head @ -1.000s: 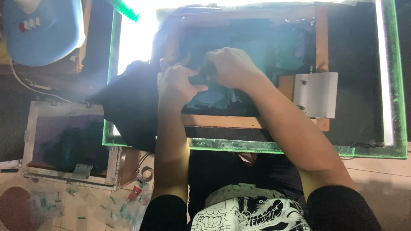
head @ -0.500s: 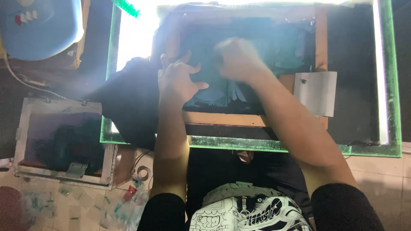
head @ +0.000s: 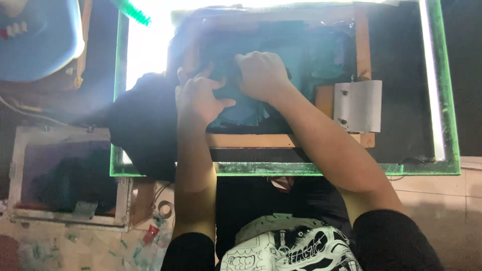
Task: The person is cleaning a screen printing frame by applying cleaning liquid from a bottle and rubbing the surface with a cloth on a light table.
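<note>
Keep both hands flat and low on the teal mesh [head: 301,55] of the wooden screen frame [head: 251,140], lying on the green-edged glass light desk [head: 321,168]. Left hand [head: 198,98]: fingers spread, thumb out to the right, palm down near the frame's left side, touching the mesh and the dark cloth [head: 143,125] draped over the frame's left edge and the glass. Nothing gripped; pressing only. Right hand [head: 261,75]: fingers curled under into a loose fist, knuckles up, bearing on the mesh just beside the left hand. Whether anything sits inside the curl: cannot tell, hidden by the knuckles.

For good work, judged from the pose:
- Apply even, moderate pressure; mesh likely to stretch or tear under a sharp point.
- Brace the frame with the left hand against sliding on smooth glass.
- Work in short strokes, overlapping.
- Keep forearms clear of the metal hinge plate [head: 357,105] at the frame's right side.
- Avoid dragging the cloth into the lit area.

Second screen frame [head: 65,175] lying well apart, lower left, on the paint-flecked floor.
</note>
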